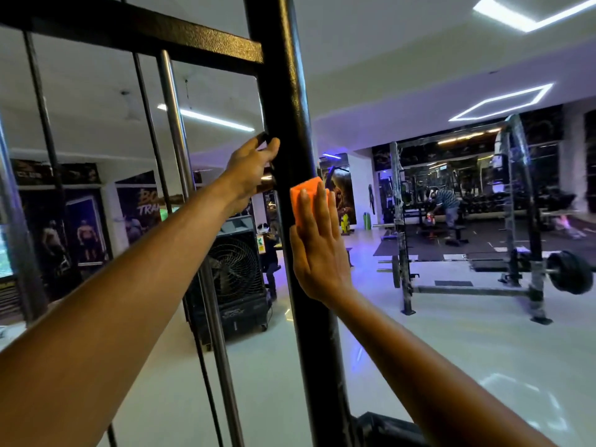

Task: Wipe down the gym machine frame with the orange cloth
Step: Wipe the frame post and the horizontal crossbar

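Orange cloth [304, 196] is pressed flat against the black upright post [290, 130] of the gym machine frame, near the middle of the view, just toward 3 o'clock of the post's centre line. It is held there by the right hand [317, 250], whose fingers are kept straight and spread over the fabric, so that a broad patch of cloth meets the metal rather than a pinched corner. A dark handle or knob [263, 138] at the post's 9 o'clock side is gripped by the left hand [253, 171], fingers curled round it; this is judged to steady the body and the frame while pressure is applied.

Above the cloth, toward 12 o'clock, bare post runs up to the joint with the crossbar [135, 33], so an upward stroke is stopped only there. Toward 6 o'clock the post continues down unobstructed, and long room is given for a downward stroke. At 9 o'clock, steel guide rods [175, 124] and a cable stand near the post, so that side is tighter. At 3 o'clock open floor [451, 350] lies beyond, with a squat rack [516, 204] well apart.
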